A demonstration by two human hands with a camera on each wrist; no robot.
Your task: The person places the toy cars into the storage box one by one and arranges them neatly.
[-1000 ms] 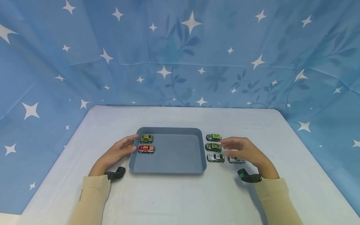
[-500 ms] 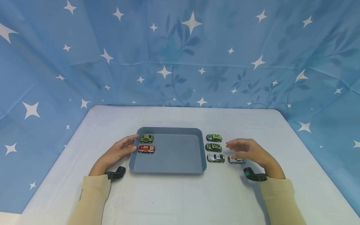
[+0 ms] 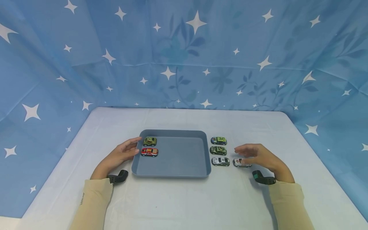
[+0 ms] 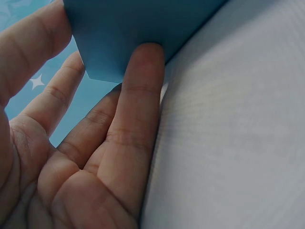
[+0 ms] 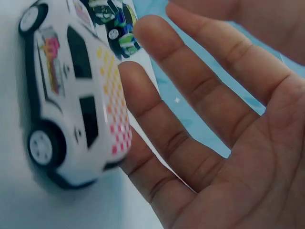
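At the left side of a grey-blue tray (image 3: 178,164), my left hand (image 3: 122,154) rests with its fingers extended, fingertips against the outer wall (image 4: 109,43). A green toy car (image 3: 150,141) and a red toy car (image 3: 149,152) sit inside, near that wall. My right hand (image 3: 260,156), fingers spread and relaxed, hovers by a white toy car (image 3: 238,162) that has pink and yellow checks on its roof. The thumb overlaps this car in the head view. In the right wrist view, the palm faces the white car and nothing is held.
Right of the tray, a blue-green toy car (image 3: 218,141), a camouflage toy car (image 3: 218,150) and a silver toy car (image 3: 220,161) form a column. Everything stands on a white-covered table (image 3: 184,204). A blue starry curtain (image 3: 184,89) hangs behind it.
My right hand has drawn back to the right, away from the column of cars to the white car. The left hand, tray and cars keep their places.
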